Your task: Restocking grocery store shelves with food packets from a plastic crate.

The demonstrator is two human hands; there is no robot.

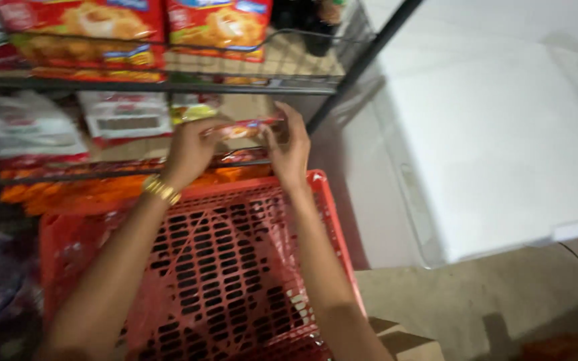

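Head camera looks down over a red plastic crate [215, 261] with a slotted bottom, sitting near the viewer below a dark wire shelf rack [168, 87]. Both arms reach across the crate toward the rack. The left hand [187, 148], with a gold bracelet [160, 190] at the wrist, and the right hand [290, 148] hold a thin red snack packet [245, 127] between them, each pinching one end with curled fingers. The packet lies flat, level with the middle shelf, just beyond the crate's far rim. On the shelf above stand large red and yellow food bags [88, 30]. White and red bags [125, 115] lie farther left on the middle shelf. To the right stands a white chest freezer [503, 147], shut, on a bare concrete floor [476, 301].
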